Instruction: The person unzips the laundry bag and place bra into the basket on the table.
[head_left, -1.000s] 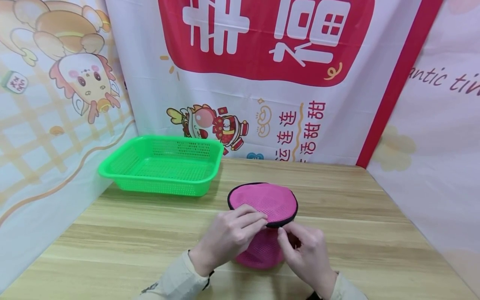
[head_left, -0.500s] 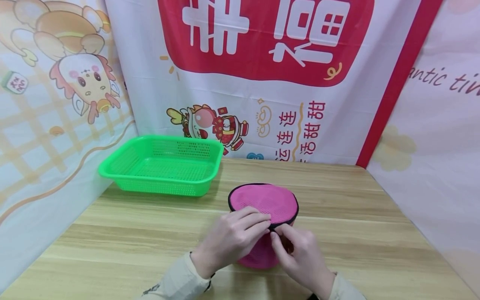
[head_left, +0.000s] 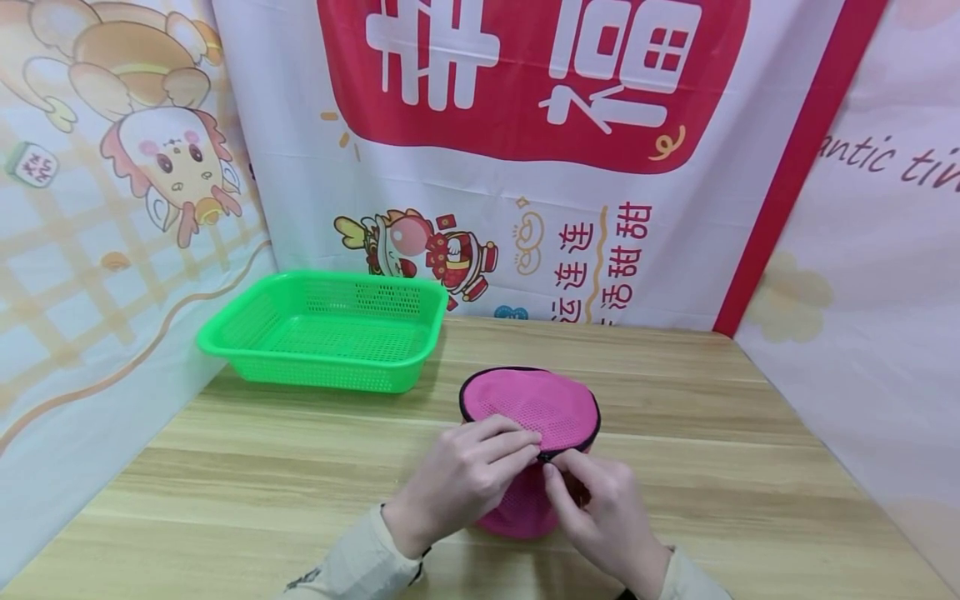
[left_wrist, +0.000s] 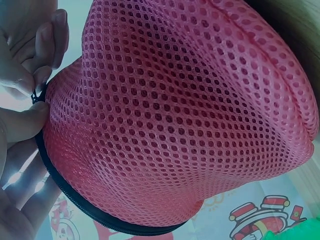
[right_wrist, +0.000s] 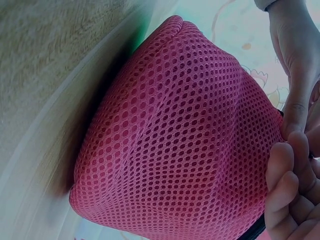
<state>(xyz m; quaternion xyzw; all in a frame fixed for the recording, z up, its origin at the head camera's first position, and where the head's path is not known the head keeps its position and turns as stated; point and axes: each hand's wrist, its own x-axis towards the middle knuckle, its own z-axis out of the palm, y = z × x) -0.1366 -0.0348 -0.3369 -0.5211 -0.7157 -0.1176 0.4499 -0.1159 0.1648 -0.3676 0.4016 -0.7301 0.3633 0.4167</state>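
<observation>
A pink mesh laundry bag [head_left: 551, 408] stands on the table, its round top edged by a black zipper [head_left: 597, 425]. My left hand [head_left: 461, 479] grips the near rim, fingers over the top and thumb [left_wrist: 27, 120] against the side just below the zipper. Close beside it, my right hand [head_left: 607, 508] pinches at the zipper's front with thumb and index finger. A small dark zipper pull [head_left: 545, 457] shows at those fingertips. In the right wrist view the bag's side [right_wrist: 185, 135] bulges out, and the right fingers [right_wrist: 282, 192] are curled at its rim.
A green plastic basket [head_left: 322, 362] with perforated walls stands at the back left of the wooden table [head_left: 712, 467]. Printed cloths hang at the back [head_left: 480, 183] and along both sides.
My right hand has slid left along the front zipper, up close to the left fingertips. The bag's top has shifted very slightly right. My left hand keeps its grip on the rim.
</observation>
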